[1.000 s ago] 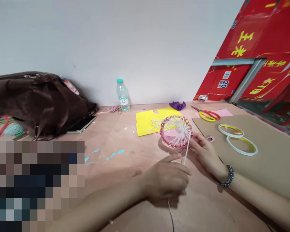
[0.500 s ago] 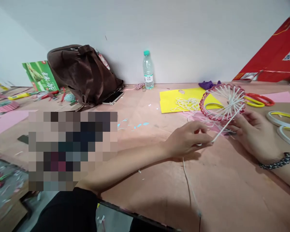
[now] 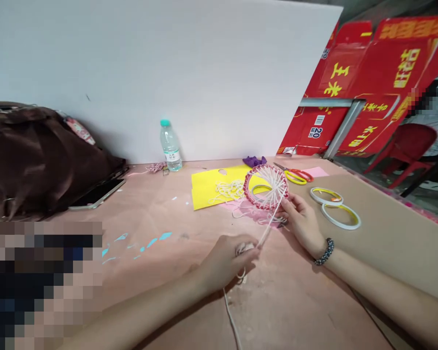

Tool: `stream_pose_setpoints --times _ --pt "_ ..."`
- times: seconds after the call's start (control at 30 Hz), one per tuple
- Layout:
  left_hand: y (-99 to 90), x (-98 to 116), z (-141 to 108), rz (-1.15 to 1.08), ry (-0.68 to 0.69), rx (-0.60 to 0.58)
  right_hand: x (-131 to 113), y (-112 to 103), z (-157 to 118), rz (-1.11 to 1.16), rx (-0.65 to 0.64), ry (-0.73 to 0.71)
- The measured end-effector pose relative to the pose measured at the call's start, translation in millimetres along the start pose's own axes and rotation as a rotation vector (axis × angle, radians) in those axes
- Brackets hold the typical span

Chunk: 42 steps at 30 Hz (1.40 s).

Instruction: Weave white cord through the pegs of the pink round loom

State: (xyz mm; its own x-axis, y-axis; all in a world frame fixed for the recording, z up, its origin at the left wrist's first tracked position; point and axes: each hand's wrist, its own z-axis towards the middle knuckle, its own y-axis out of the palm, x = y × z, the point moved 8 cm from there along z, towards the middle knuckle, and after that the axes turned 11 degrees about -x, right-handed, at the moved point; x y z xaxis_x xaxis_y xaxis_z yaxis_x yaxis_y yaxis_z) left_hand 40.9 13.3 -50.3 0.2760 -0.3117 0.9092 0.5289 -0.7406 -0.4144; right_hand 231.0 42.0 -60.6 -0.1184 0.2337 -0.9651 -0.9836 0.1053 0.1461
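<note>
Left hand (image 3: 229,262) curls low, its fingers (image 3: 248,256) apparently pinched; right hand (image 3: 303,224), farther forward, also grips.

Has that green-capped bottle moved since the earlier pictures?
No. The bottle stands just right of the pink bundle by the white partition, as it did before; only the view has shifted.

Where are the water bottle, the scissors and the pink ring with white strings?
Water bottle (image 3: 170,144): head view, on its clear body.
Scissors (image 3: 287,170): head view, where handles meet blades.
Pink ring with white strings (image 3: 276,187): head view, on its strings.
</note>
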Motion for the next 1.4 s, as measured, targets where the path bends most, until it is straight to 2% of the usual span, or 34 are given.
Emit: stream_pose_setpoints --times 0.03,0.1,0.17,0.23,0.27,0.3,0.33,0.43,0.5,0.53,0.6,0.63,0.73,0.8,0.83,0.9,0.93,1.07,1.13,1.17,1.23,1.4 --pt "-0.1 9.3 -1.5 0.144 0.076 -0.028 1.2 0.4 0.3 0.007 -0.003 -0.001" --pt "-1.3 32.0 -11.3 0.442 0.313 -0.001 5.0 3.4 0.2 0.018 -0.033 0.018" --pt "8.7 46.8 -26.1 0.646 0.570 -0.044 8.0 7.2 -0.5 0.022 -0.070 0.041" --pt "20.6 47.8 -38.1 0.692 0.726 -0.145 8.5 9.7 -1.1 0.013 -0.090 0.046" --pt "22.6 45.2 -40.4 0.662 0.740 -0.167 8.1 10.3 -1.2 0.009 -0.094 0.045" --pt "19.9 41.2 -39.1 0.606 0.698 -0.141 7.7 10.5 -1.1 0.006 -0.092 0.044" --pt "13.1 34.8 -34.6 0.537 0.599 -0.077 7.7 10.1 -0.8 0.007 -0.087 0.047" --pt "-16.2 1.4 -20.8 0.292 0.106 0.183 8.0 7.1 0.5 0.011 -0.058 0.053" --pt "-22.6 -12.6 -16.5 0.198 -0.105 0.213 7.3 4.9 1.6 0.003 -0.047 0.039" --pt "-21.7 -12.1 -13.6 0.214 -0.127 0.177 6.8 4.2 1.9 0.000 -0.047 0.030" --pt "-16.4 0.6 -9.0 0.371 -0.027 0.080 6.0 3.3 1.9 0.006 -0.045 0.016" --pt "-13.6 10.5 -9.6 0.481 0.075 0.059 6.0 3.3 1.5 0.015 -0.046 0.015" --pt "-0.4 40.8 -24.6 0.762 0.488 0.063 6.7 4.8 -0.3 0.032 -0.054 0.024" --pt "13.4 46.5 -34.8 0.807 0.693 -0.035 7.6 5.7 -0.9 0.033 -0.053 0.032" --pt "18.8 44.5 -36.5 0.782 0.733 -0.110 7.8 5.5 -0.8 0.034 -0.047 0.030" --pt "19.0 35.2 -31.0 0.668 0.662 -0.180 8.2 5.3 -0.1 0.042 -0.037 0.029" --pt "13.7 29.3 -25.4 0.598 0.577 -0.158 8.2 5.5 0.4 0.047 -0.035 0.032" --pt "-26.0 -2.9 -6.2 0.302 0.064 0.138 5.8 8.0 2.2 0.040 -0.049 0.048" --pt "-31.0 -9.3 -1.5 0.234 -0.058 0.143 3.9 8.8 3.0 0.019 -0.055 0.048" --pt "-29.1 -7.8 1.0 0.243 -0.060 0.102 3.2 9.1 3.4 0.011 -0.058 0.045" --pt "-23.1 2.4 2.9 0.332 0.033 0.024 2.3 9.0 4.0 0.007 -0.061 0.034" --pt "-16.4 47.3 -23.6 0.692 0.562 0.168 3.5 10.3 2.8 0.034 -0.079 0.048"
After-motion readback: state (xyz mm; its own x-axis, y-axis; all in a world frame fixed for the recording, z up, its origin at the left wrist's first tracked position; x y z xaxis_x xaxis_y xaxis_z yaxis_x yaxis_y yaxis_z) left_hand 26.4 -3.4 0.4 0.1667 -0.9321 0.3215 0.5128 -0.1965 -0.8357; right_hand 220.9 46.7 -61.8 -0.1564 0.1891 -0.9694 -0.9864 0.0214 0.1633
